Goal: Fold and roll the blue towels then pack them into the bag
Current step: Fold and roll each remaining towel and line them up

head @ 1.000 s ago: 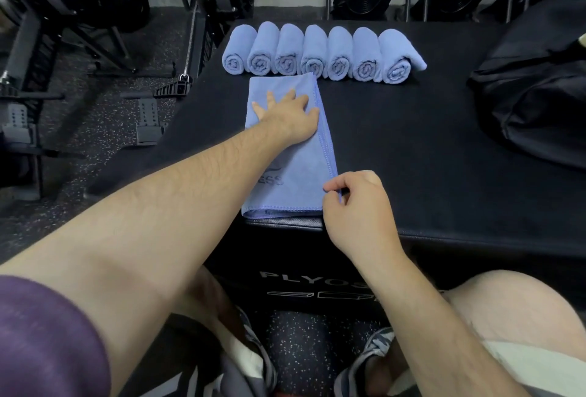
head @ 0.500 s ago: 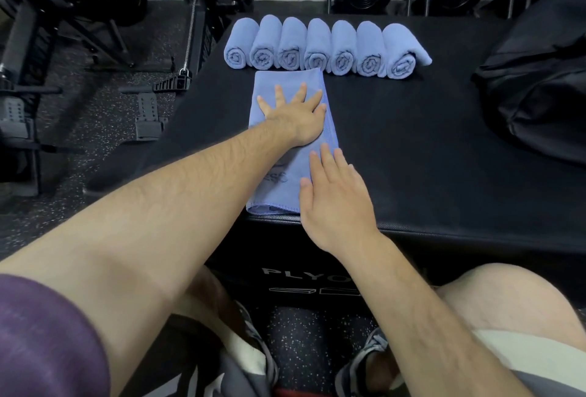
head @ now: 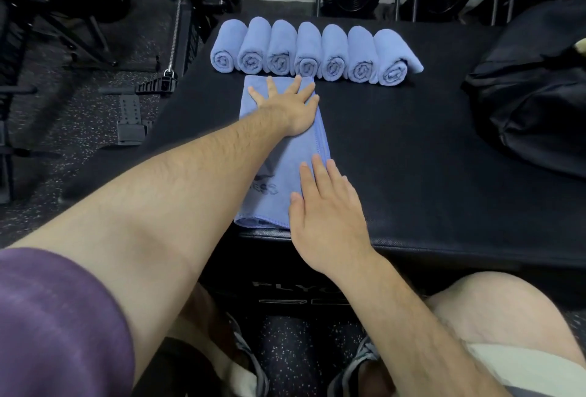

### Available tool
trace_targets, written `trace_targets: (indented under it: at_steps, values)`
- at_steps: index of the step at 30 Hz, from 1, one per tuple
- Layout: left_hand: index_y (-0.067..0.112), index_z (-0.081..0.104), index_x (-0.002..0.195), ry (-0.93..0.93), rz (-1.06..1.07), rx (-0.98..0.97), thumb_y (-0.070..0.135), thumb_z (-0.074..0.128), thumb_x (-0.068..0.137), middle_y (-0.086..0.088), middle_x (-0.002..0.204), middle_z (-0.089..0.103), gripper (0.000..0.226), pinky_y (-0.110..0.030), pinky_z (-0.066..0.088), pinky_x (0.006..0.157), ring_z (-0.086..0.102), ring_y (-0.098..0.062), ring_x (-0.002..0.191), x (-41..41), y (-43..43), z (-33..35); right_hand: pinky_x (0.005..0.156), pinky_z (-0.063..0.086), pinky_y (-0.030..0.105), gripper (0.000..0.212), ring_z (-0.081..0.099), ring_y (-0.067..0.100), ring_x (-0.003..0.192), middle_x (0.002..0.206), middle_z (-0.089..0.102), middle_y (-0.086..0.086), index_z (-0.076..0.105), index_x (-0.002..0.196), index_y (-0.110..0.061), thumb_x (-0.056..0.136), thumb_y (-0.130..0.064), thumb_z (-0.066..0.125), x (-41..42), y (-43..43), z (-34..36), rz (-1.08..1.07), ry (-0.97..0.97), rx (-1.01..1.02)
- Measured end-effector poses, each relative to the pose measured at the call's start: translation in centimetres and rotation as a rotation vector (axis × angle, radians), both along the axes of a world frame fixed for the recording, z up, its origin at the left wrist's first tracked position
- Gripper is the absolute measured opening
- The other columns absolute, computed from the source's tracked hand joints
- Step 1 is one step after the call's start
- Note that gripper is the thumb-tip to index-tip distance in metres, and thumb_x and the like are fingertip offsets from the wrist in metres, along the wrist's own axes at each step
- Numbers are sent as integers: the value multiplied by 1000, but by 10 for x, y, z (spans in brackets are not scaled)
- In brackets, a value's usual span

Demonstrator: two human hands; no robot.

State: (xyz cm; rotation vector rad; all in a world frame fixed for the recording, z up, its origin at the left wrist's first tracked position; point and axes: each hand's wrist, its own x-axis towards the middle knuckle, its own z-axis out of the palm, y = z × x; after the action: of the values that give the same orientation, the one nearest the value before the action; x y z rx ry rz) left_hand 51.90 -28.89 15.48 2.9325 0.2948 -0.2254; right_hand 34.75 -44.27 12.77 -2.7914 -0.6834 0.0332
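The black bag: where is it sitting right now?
In the head view the black bag lies at the far right of the black padded box, well right of the row of rolled towels, untouched by either hand.

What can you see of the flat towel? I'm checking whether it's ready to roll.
The flat towel is blue, soft cloth with stitched edges and a dark logo partly hidden by the forearm. It lies folded into a long strip on the black pad, near end at the pad's edge, far end just before the rolled towels. The left hand presses its far half, the right hand its near right edge.
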Motion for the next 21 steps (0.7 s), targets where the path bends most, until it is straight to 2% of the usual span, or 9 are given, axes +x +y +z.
trace_targets:
  at_steps: [5, 9, 11, 14, 18, 21]
  values:
    - [32, 4, 163, -31, -108, -18, 46, 9, 108, 8, 170, -6, 57, -52, -8, 125, -10, -27, 157, -37, 2, -7, 127, -1, 39, 60, -11, 21, 157, 171, -7, 4, 6, 163, -13, 109, -38, 15, 0, -2, 2, 1, 28, -11]
    - [25, 7, 163, -84, -189, -28, 40, 14, 110, 2, 171, -1, 55, -45, -3, 126, -5, -25, 157, -78, 8, -13, 127, 0, 38, 60, -7, 20, 157, 171, -2, 3, 11, 163, -13, 109, -38, 20, -1, -4, 3, 14, 51, 48]
    - [25, 8, 163, -78, -202, -36, 40, 15, 110, 2, 171, -1, 55, -44, -3, 125, -5, -25, 157, -99, 9, -11, 127, 6, 39, 59, 0, 21, 157, 171, 4, 3, 18, 162, -13, 109, -38, 24, 1, -9, 6, 33, 77, 67]
    - [27, 10, 163, -81, -221, -42, 41, 15, 110, 2, 171, 0, 55, -44, -3, 125, -5, -25, 157, -126, 5, -11, 122, 25, 44, 52, 15, 24, 154, 168, 20, 6, 37, 153, -12, 107, -36, 32, 10, -13, 18, 44, 13, 111]
    - [24, 11, 163, -106, -250, -53, 35, 15, 110, 1, 171, 3, 54, -43, -1, 126, -3, -25, 157, -154, -7, -11, 126, 14, 41, 57, 7, 21, 157, 170, 11, 1, 16, 163, -14, 110, -33, 27, 18, -16, 18, 187, 17, 35]
    - [16, 16, 162, -173, -219, -30, 33, 16, 111, 0, 171, 8, 54, -42, 2, 126, 2, -23, 157, -179, -13, -16, 127, 8, 40, 59, 2, 20, 157, 171, 9, 1, 14, 163, -13, 110, -38, 22, 15, -24, 8, 213, 25, 12]
